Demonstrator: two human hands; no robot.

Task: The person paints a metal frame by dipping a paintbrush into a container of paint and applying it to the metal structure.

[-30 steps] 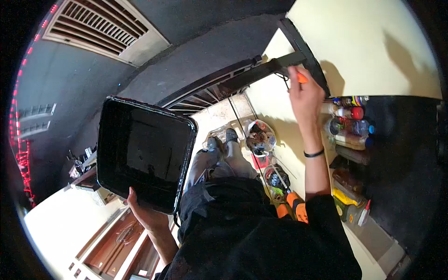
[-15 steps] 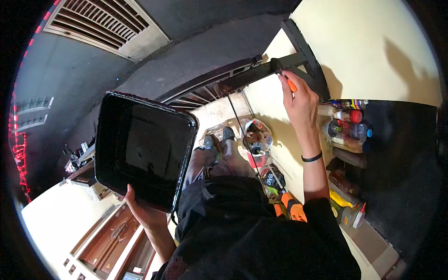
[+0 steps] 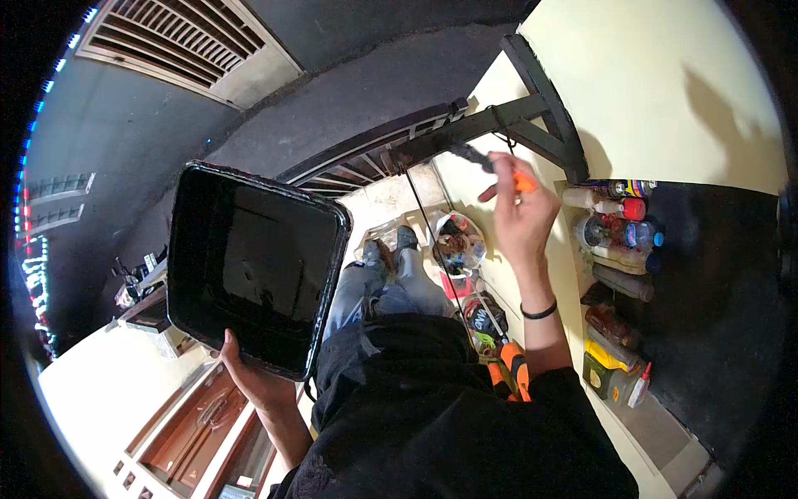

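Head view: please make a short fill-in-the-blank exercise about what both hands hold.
1. The left hand holds a black ____ by its lower edge.
2. The brush in the right hand has an ____ handle.
3. The brush is held below a black metal ____.

Missing words: tray; orange; bracket

A cream plastered wall (image 3: 648,75) fills the far right, crossed by a black metal bracket (image 3: 532,108). A white louvred vent (image 3: 179,41) sits far left in a dark grey surface (image 3: 125,150). Brown wooden drawers (image 3: 212,432) stand near left.

Bracket (image 3: 532,116) above, bottles (image 3: 619,229) crowd right.
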